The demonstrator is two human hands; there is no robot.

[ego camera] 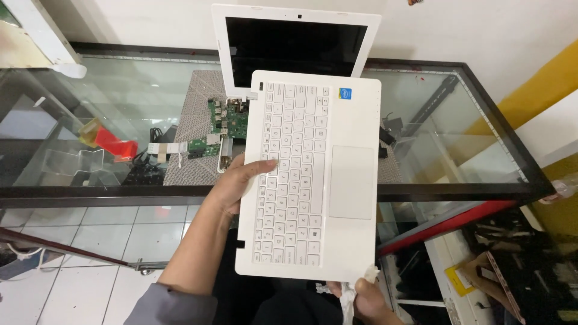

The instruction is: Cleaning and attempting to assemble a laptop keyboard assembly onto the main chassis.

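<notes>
On the left of the glass-topped display table (120, 90), a flat red and orange part (108, 139) is lying under the glass, and a green circuit board (229, 123) is sitting on a grey patterned mat (198, 96) beside a white ribbon cable (165, 148). The person's left hand (238, 183) is gripping the left edge of a white plastic laptop keyboard cover (316, 174), thumb lying across the keys, holding it turned lengthwise above the table's front edge. Behind it, a white-framed laptop screen (295, 45) is standing upright. At the cover's lower right corner, the right hand (367, 301) is clenching a white crumpled cloth (352, 295), which is touching the cover.
</notes>
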